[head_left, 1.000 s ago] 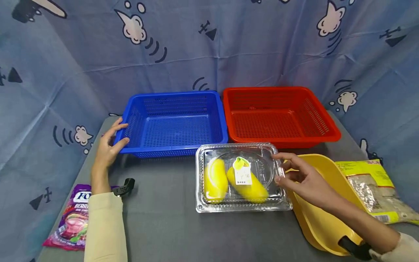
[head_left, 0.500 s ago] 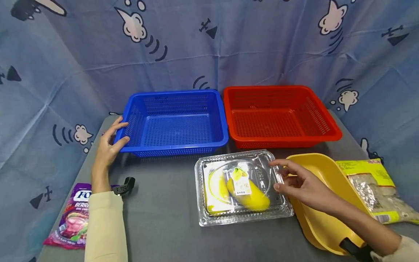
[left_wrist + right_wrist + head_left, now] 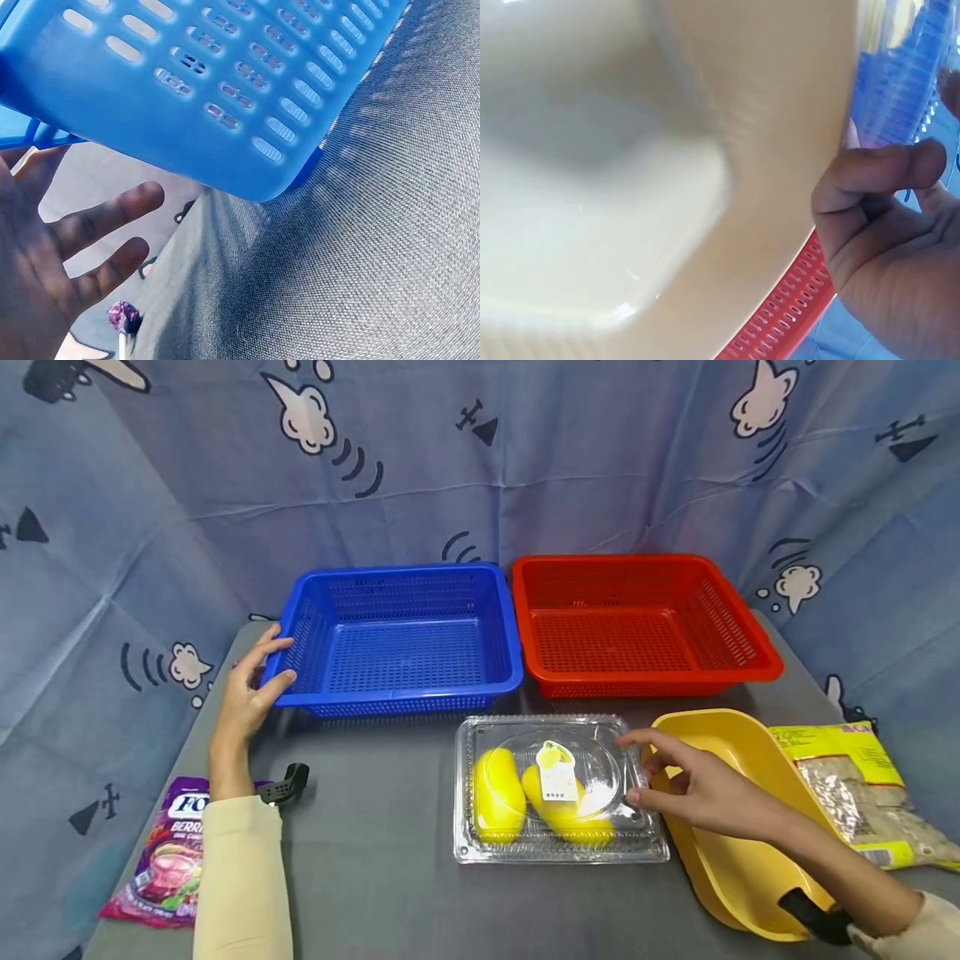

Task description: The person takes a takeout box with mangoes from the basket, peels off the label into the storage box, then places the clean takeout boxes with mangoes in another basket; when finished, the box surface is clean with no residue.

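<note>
Fingers (image 3: 663, 743) apparently against box (image 3: 558, 789), grey tabletop (image 3: 360, 843), patterned curtain (image 3: 420, 477)

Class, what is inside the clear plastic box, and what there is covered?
Two yellow fruits lie inside the clear plastic box. A label covers part of the right one; that part cannot be seen.

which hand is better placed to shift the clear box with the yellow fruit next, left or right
Probably the right hand: it is already at the near side edge of the clear box. The left hand is well away, at the far side rim of the blue basket.
</note>
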`<state>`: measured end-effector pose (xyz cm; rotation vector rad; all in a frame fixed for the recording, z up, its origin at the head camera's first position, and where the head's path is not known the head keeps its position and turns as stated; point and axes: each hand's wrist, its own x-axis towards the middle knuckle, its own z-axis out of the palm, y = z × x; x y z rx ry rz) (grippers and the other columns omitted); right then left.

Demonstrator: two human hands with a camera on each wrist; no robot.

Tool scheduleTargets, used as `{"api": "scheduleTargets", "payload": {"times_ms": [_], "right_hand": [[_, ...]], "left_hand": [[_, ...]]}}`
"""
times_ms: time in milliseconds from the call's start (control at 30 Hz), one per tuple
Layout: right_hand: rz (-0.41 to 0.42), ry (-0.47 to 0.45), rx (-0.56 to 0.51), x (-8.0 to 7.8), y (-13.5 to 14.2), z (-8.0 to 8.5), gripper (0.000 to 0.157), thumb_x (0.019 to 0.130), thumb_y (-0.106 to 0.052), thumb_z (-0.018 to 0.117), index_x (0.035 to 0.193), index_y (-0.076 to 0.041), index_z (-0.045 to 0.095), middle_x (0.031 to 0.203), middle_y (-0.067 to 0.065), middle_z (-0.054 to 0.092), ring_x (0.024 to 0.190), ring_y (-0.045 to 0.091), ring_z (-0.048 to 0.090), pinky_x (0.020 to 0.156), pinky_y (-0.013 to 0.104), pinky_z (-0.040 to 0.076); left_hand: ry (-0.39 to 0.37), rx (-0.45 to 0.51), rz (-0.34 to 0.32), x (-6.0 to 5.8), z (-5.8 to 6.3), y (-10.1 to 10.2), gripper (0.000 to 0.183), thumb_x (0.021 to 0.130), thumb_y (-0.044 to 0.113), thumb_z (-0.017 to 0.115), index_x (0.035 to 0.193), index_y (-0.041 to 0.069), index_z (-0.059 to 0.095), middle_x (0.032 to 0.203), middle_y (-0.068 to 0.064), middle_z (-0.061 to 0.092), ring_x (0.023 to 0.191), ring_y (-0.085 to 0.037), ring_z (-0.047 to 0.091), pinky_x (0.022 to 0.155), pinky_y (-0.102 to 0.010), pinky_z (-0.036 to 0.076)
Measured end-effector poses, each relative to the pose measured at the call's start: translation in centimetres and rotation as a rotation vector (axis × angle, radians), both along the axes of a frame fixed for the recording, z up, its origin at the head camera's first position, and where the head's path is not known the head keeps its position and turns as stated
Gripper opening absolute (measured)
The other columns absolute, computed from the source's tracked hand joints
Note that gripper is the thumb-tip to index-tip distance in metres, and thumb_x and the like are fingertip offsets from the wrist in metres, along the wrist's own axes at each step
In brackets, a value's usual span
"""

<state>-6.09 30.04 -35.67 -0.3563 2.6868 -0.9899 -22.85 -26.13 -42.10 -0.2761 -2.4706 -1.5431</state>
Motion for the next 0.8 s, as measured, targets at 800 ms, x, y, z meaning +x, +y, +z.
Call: {"api": "scheduleTargets", "payload": {"times_ms": [800], "right_hand": [[0.131,-0.010,0.085,-1.06,0.15,0.51,0.061,0.091,-0.041,0.075,0.141,-0.024,0.045,0.090,-0.004,0.061,0.067,0.008,0.053,0.056,0.023,0.044]], "left_hand": [[-0.027,-0.033,-0.004,0.10,0.32,0.01,0.052,0.093,0.015,0.064,0.144,0.008,0.055,0.167,0.000,0.033,0.143,-0.042,0.043,0.109,-0.040,0.043]]}}
